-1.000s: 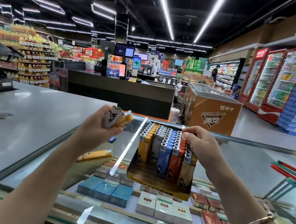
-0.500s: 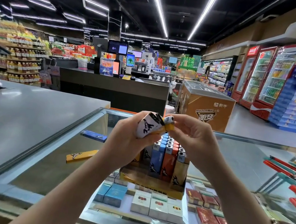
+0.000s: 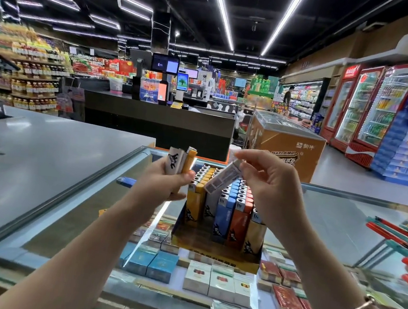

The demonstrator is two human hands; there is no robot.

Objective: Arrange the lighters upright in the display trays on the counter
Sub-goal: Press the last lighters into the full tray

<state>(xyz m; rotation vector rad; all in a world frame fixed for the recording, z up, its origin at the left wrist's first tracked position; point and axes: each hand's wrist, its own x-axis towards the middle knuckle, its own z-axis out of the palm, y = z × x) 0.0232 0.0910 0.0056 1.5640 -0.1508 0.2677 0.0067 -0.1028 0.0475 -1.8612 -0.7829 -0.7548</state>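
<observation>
A cardboard display tray (image 3: 215, 255) stands on the glass counter, holding several upright lighters (image 3: 226, 209) in yellow, white, blue and orange rows. My left hand (image 3: 165, 185) is closed around two lighters (image 3: 179, 163), one white and one yellow, held upright just left of the tray. My right hand (image 3: 268, 186) pinches a grey-white lighter (image 3: 222, 181) by its top end, tilted above the tray's middle rows. A loose blue lighter (image 3: 126, 182) lies on the glass to the left.
The glass counter (image 3: 331, 223) covers several cigarette packs (image 3: 209, 282) below. A grey countertop (image 3: 28, 157) extends left. Red and teal items (image 3: 399, 239) lie at the right edge. A checkout desk (image 3: 157, 125) and an orange freezer (image 3: 287, 144) stand beyond.
My right hand took a grey-white lighter from the bunch in my left hand and moved it right, tilted over the tray. My left hand turned its two lighters upright.
</observation>
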